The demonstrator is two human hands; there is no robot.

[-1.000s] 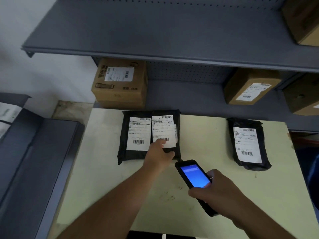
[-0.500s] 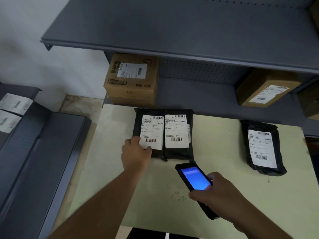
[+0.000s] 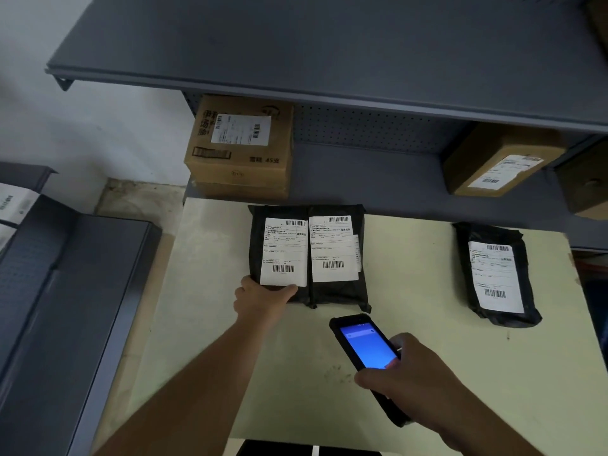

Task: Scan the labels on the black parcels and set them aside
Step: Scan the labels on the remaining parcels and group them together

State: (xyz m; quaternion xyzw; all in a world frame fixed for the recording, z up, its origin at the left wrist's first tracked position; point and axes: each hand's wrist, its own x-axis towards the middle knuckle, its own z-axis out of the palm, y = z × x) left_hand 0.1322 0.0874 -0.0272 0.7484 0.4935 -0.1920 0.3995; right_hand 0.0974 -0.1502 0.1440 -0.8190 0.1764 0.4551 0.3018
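Head view. Black plastic mailer parcels with white barcode labels: three. Two lie edge to edge, touching, on the pale rectangular worktop [image 3: 210, 324]; the left black parcel [image 3: 278, 255] has its near corner under the left hand [image 3: 261, 299], whose fingers [image 3: 286, 291] are closed on that corner beside the label's lower edge. The middle black parcel [image 3: 335, 255] lies just right of those fingers; the far black parcel [image 3: 496, 276] lies well apart to the right.

Black handheld scanner with lit blue screen [image 3: 368, 348]: one, gripped by the right hand [image 3: 411, 380], fingers wrapped round its body, near the paired parcels.

Brown cardboard boxes on the grey metal shelf [image 3: 362, 179] beyond: two in clear view, a third partly cut off at right.

Risks, as judged: lifting the left parcel may drag its touching neighbour; adjacent barcodes invite scanning the wrong label; fingers may cover the barcode.
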